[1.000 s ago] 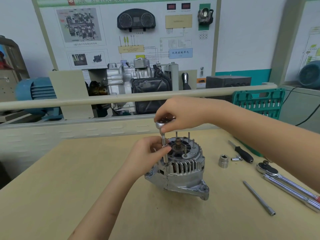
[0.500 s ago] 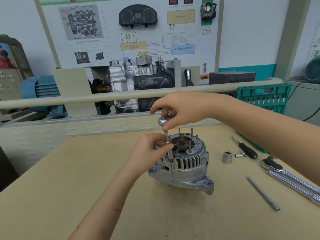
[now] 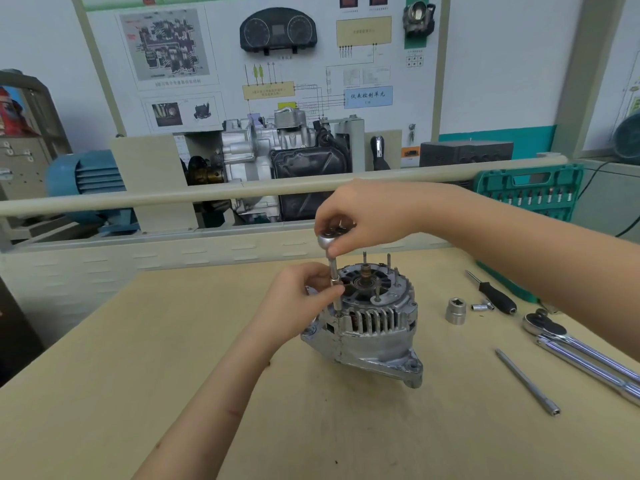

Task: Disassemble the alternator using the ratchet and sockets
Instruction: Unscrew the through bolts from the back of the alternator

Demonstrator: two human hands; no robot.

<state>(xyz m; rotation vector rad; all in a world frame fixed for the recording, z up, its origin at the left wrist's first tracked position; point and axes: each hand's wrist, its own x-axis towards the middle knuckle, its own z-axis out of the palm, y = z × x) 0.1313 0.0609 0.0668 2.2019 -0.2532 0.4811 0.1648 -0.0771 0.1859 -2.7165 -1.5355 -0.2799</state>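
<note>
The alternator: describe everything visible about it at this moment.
The alternator is a dull, scuffed cast-metal housing, standing on the table shaft-end up. Cooling slots ring its side; studs rise from the top, a mounting ear juts at its base. The left hand steadies a socket extension standing on its rim.

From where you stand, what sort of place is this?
Probably an automotive training workshop: a wall board with wiring diagrams and a gauge cluster, a cutaway gearbox on display, and an alternator being stripped on the bench.
</note>
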